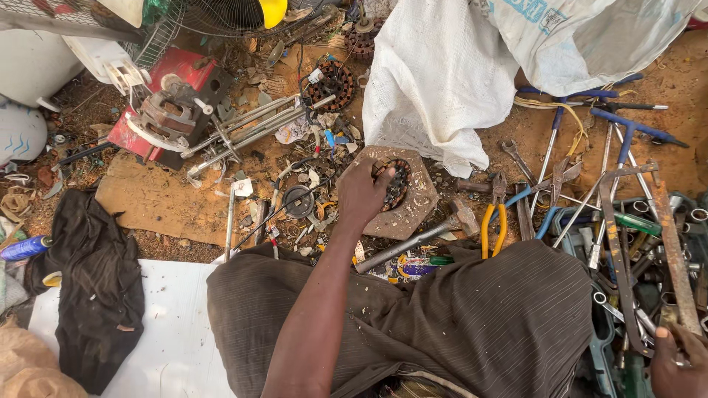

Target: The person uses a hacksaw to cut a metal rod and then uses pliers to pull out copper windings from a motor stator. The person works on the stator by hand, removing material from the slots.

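Item: your left hand (361, 193), fingers curled onto the rim of the motor stator (397, 184), gripping it where it sits in the hexagonal metal housing (413, 214) on the ground at 12 o'clock from your lap; item: your right hand (675, 361), low at 4 o'clock, fingertips resting on a rusty flat bar (675, 250), grip partly out of frame, so you cannot tell how far closed it is; item: hammer (420, 237) lying just beside the housing at 5 o'clock; yellow-handled pliers (494, 221) at 3 o'clock; white sack (442, 81) overhanging at 1 o'clock; hazards, as judged: the housing sits on loose scrap and may rock or slide if you pull hard; sharp winding ends and laminations could cut your fingers; room: crowded with tools to the right; barer ground and cardboard (155, 203) lie at 9 o'clock.
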Action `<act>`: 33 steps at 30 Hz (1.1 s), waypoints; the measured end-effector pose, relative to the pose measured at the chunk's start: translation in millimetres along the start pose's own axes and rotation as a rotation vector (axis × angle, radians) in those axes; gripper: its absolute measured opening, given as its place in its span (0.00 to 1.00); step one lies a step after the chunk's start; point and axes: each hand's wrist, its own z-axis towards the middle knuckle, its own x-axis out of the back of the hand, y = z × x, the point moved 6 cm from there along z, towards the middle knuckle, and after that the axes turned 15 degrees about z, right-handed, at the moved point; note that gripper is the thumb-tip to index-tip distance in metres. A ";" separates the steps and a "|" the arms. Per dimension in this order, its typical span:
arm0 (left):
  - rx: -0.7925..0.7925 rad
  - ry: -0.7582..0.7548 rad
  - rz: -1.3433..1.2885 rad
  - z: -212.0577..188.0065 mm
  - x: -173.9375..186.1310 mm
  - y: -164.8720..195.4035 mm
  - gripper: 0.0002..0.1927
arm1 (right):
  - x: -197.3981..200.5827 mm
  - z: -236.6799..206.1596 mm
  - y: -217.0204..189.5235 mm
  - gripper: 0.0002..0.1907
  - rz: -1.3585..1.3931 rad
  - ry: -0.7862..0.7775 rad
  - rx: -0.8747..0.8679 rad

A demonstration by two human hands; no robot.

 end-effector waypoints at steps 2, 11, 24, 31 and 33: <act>-0.083 0.097 0.097 -8.1 4.9 8.4 0.19 | 3.6 -6.5 2.9 0.14 -0.015 -0.014 -0.008; -0.481 0.153 0.241 -91.7 2.4 6.5 0.21 | 17.5 1.1 -127.5 0.14 0.202 -0.049 0.038; -0.728 -0.247 0.117 -311.2 35.1 -29.8 0.31 | -90.5 -47.5 -333.7 0.17 0.311 -0.613 0.234; -0.410 -0.591 0.047 -368.2 32.1 -54.3 0.14 | -111.6 -88.6 -352.7 0.23 0.057 -0.994 0.526; -0.425 -0.693 0.098 -380.2 46.4 -41.5 0.13 | -107.4 -100.5 -352.1 0.23 0.010 -0.995 0.594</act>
